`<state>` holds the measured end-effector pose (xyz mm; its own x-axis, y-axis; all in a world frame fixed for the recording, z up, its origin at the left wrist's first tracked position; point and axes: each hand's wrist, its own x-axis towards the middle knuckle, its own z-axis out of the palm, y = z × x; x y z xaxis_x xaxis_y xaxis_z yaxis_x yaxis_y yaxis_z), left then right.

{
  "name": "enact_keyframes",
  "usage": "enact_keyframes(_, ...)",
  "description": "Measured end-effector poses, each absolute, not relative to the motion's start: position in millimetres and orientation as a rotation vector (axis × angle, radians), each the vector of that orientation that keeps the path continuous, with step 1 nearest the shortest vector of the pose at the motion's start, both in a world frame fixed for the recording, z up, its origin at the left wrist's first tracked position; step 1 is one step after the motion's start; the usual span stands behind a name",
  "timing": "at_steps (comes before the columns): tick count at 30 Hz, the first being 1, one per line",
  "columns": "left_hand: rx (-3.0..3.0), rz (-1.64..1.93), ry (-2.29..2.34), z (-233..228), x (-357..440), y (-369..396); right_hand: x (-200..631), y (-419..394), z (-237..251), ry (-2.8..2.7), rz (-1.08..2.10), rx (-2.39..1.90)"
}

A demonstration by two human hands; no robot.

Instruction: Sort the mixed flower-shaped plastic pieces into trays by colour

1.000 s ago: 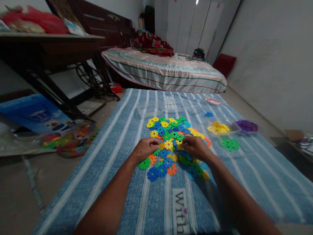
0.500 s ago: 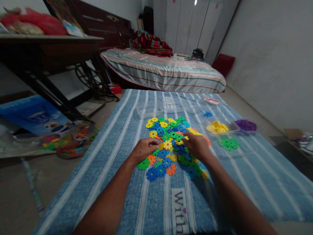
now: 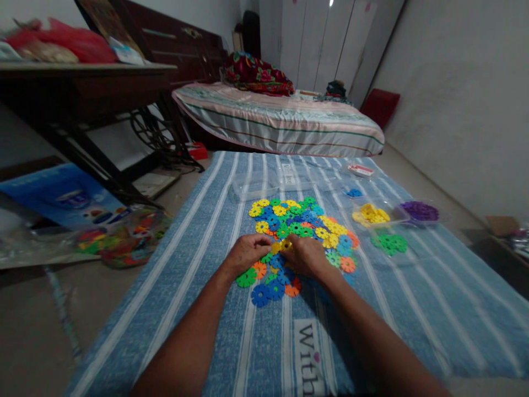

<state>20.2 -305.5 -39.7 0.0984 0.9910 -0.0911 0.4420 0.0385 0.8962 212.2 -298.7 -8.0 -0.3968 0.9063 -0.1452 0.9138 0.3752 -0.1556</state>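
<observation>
A loose pile of notched plastic flower discs, with blue discs (image 3: 260, 295), green discs (image 3: 247, 277) and orange discs (image 3: 347, 264) among them, covers the middle of the striped cloth. On the pile's left side, my left hand (image 3: 248, 253) pinches a yellow flower disc (image 3: 275, 247) between thumb and forefinger. My right hand (image 3: 306, 255) reaches over the pile's centre, its fingers closed on another yellow disc (image 3: 286, 244) close beside the first. My right palm and forearm hide some of the discs below.
To the right stand clear containers with yellow discs (image 3: 371, 214), purple discs (image 3: 419, 210) and green discs (image 3: 389, 243). A few blue discs (image 3: 354, 193) lie behind them. A clear tray (image 3: 254, 190) sits beyond the pile. A bed (image 3: 281, 121) stands past the table's far edge.
My right hand has moved left from the pile's right side toward my left hand and now grips a yellow disc. My left hand has stayed nearly in place.
</observation>
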Motion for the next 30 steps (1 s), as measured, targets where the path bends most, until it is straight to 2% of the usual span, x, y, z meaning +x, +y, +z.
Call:
enact_keyframes(16,1.537,0.833,1.453,-45,19,-305,219,-312,-18,2.645,-0.259,1.847)
enact_keyframes(21,1.533,0.826,1.455,-43,19,-305,227,-314,-22,2.719,-0.471,1.928)
enact_keyframes(26,1.548,0.829,1.46,-43,19,-304,248,-311,-27,2.895,-0.962,1.974)
enact_keyframes(28,1.548,0.838,1.442,-44,19,-303,266,-304,-25,2.938,-1.031,2.061)
enact_keyframes(30,1.548,0.847,1.426,-45,18,-303,291,-290,-17,2.979,-0.969,2.164)
